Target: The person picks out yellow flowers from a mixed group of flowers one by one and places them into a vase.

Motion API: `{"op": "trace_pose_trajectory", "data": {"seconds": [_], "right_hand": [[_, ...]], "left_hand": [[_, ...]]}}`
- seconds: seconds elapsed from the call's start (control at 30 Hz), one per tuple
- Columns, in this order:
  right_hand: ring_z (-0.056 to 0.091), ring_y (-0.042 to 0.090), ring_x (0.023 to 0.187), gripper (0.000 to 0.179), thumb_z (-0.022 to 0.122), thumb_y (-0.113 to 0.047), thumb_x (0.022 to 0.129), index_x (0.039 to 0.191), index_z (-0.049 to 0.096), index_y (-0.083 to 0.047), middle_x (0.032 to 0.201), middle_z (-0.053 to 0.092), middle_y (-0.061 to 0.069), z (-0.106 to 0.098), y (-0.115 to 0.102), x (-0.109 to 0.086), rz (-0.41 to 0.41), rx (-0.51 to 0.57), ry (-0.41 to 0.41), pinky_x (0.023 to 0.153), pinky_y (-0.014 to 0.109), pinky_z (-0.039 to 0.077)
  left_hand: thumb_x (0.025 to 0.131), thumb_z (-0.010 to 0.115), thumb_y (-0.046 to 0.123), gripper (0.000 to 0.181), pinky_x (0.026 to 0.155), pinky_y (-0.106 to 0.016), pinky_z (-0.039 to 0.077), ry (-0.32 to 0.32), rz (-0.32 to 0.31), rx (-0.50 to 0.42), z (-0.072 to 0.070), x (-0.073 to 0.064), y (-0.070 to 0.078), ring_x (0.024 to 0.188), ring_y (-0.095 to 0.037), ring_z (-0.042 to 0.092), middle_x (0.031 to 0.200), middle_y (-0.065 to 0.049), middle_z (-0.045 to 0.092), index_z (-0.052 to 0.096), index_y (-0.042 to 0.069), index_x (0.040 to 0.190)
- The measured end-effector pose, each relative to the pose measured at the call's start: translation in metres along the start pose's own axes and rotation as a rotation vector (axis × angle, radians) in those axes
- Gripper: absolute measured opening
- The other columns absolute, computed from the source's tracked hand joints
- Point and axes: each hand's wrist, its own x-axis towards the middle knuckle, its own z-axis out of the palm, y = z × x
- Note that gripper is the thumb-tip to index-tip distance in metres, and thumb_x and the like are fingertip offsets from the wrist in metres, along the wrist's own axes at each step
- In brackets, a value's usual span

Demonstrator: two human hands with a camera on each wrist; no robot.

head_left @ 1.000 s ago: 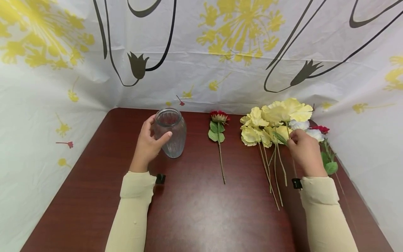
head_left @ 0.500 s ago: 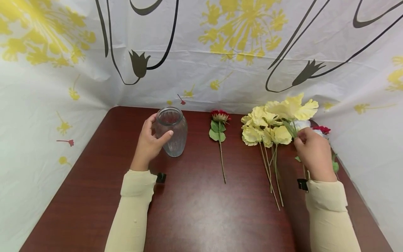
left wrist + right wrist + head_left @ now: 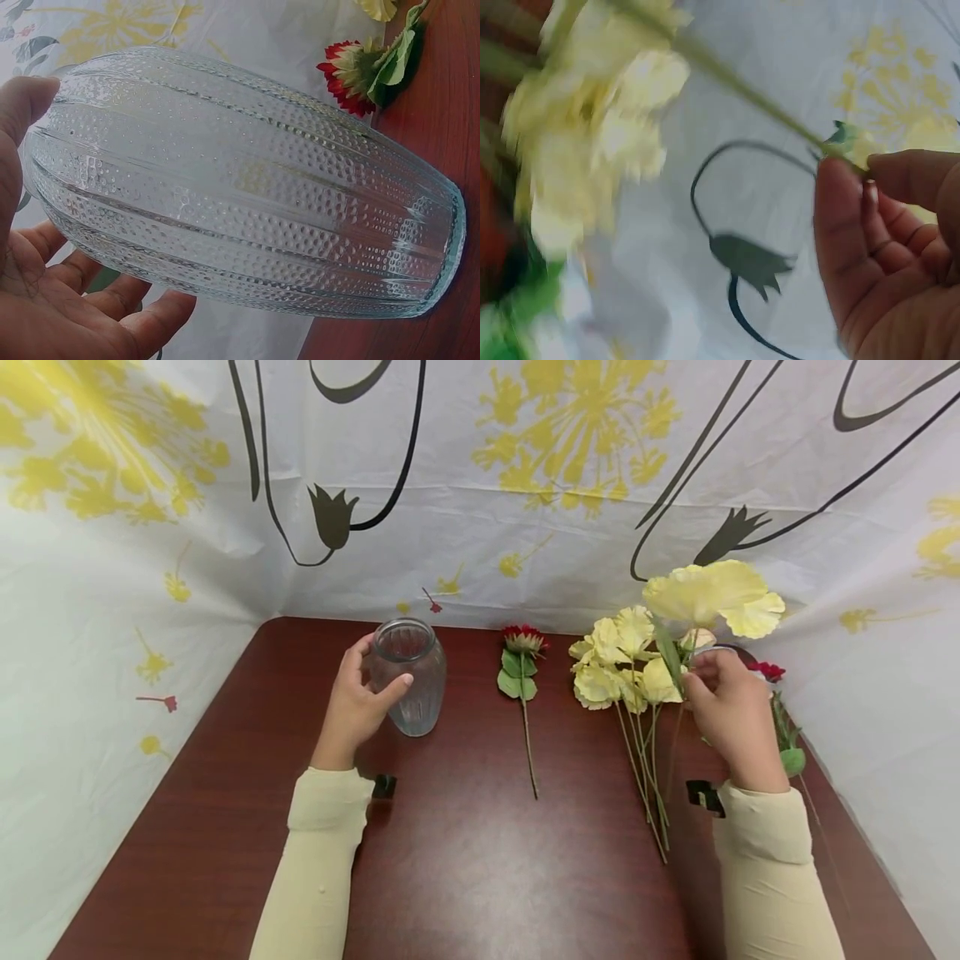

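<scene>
Vase (image 3: 422,689) was clasped in widely curved left hand (image 3: 354,706), yellow flower (image 3: 701,593) was pinched in nearly closed right hand (image 3: 733,714)

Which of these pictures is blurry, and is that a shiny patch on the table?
Right wrist view: yellow flowers badly smeared, the pinched stem less so; left wrist view: the vase fairly crisp; head view: yes, a pale glare on the table.

The left hand (image 3: 351,714) and right hand (image 3: 735,718) are bare. The left sleeve (image 3: 307,885) and right sleeve (image 3: 768,893) are pale yellow, with wide folded cuffs (image 3: 330,803); a small black block (image 3: 385,787) shows by each.
</scene>
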Motion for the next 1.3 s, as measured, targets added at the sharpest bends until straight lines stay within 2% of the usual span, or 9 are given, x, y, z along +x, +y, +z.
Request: {"op": "trace_pose_trajectory", "data": {"seconds": [0.13,0.3,0.37,0.43,0.63,0.77,0.97,1.07,1.3], "right_hand": [[0.062,0.005,0.076,0.017,0.055,-0.014,0.101,0.114,0.053,-0.003,0.096,0.061,0.009,0.011,-0.010,0.000,-0.010,0.277,-0.051,0.064,0.021,0.055],[0.064,0.011,0.076,0.011,0.057,-0.002,0.099,0.108,0.052,-0.008,0.094,0.058,0.008,0.028,-0.024,0.000,-0.016,0.689,-0.069,0.067,0.024,0.057],[0.063,0.013,0.076,0.011,0.057,0.002,0.097,0.106,0.053,-0.005,0.093,0.058,0.009,0.034,-0.030,0.000,-0.018,0.820,-0.065,0.067,0.025,0.057],[0.062,0.014,0.078,0.012,0.057,0.004,0.097,0.105,0.052,-0.003,0.093,0.059,0.008,0.039,-0.035,0.000,-0.027,0.897,-0.056,0.067,0.025,0.057],[0.062,0.016,0.082,0.011,0.057,0.004,0.096,0.105,0.054,-0.001,0.092,0.059,0.008,0.049,-0.049,-0.001,-0.043,0.978,0.010,0.068,0.026,0.057],[0.062,0.020,0.084,0.012,0.060,0.004,0.095,0.106,0.054,0.000,0.095,0.058,0.011,0.052,-0.059,-0.006,-0.055,1.038,0.095,0.068,0.028,0.057],[0.062,0.024,0.081,0.011,0.061,0.007,0.094,0.100,0.053,0.002,0.092,0.058,0.014,0.056,-0.074,-0.010,-0.131,1.190,0.238,0.066,0.029,0.057],[0.062,0.025,0.082,0.012,0.060,0.009,0.093,0.099,0.054,0.001,0.092,0.058,0.014,0.062,-0.081,-0.011,-0.146,1.284,0.271,0.068,0.031,0.056],[0.059,0.026,0.086,0.014,0.056,0.011,0.094,0.100,0.053,-0.002,0.095,0.057,0.013,0.075,-0.105,-0.008,-0.174,1.345,0.302,0.071,0.033,0.055]], "left_hand": [[0.086,0.078,0.033,0.083,0.109,-0.057,0.032,0.000,-0.001,-0.002,0.000,-0.001,0.000,0.134,-0.029,0.039,0.150,-0.009,0.037,0.033,0.012,0.152],[0.085,0.078,0.033,0.083,0.109,-0.057,0.032,0.002,0.004,-0.001,0.000,-0.001,0.001,0.134,-0.028,0.039,0.150,-0.009,0.037,0.033,0.012,0.152],[0.086,0.078,0.032,0.083,0.109,-0.056,0.032,0.001,0.005,0.001,0.000,-0.001,0.001,0.134,-0.029,0.039,0.150,-0.009,0.037,0.033,0.012,0.152],[0.086,0.077,0.033,0.082,0.109,-0.056,0.032,-0.003,0.005,0.003,0.000,-0.002,0.001,0.134,-0.029,0.039,0.150,-0.009,0.036,0.033,0.012,0.152],[0.086,0.077,0.031,0.080,0.109,-0.054,0.033,-0.015,0.013,0.002,-0.001,-0.003,0.003,0.133,-0.028,0.040,0.150,-0.009,0.036,0.034,0.012,0.151],[0.087,0.077,0.031,0.081,0.109,-0.054,0.033,-0.022,0.010,-0.008,-0.001,-0.003,0.002,0.133,-0.028,0.039,0.150,-0.009,0.036,0.034,0.011,0.152],[0.087,0.077,0.030,0.079,0.108,-0.053,0.035,-0.024,0.007,-0.019,-0.001,-0.005,0.003,0.133,-0.027,0.039,0.150,-0.008,0.036,0.034,0.012,0.151],[0.087,0.077,0.029,0.079,0.108,-0.054,0.035,-0.027,0.010,-0.021,-0.001,-0.006,0.003,0.133,-0.027,0.039,0.150,-0.008,0.036,0.034,0.012,0.151],[0.087,0.077,0.025,0.077,0.107,-0.053,0.037,-0.060,0.022,-0.037,-0.001,-0.007,0.003,0.132,-0.027,0.040,0.149,-0.007,0.037,0.035,0.012,0.150]]}}
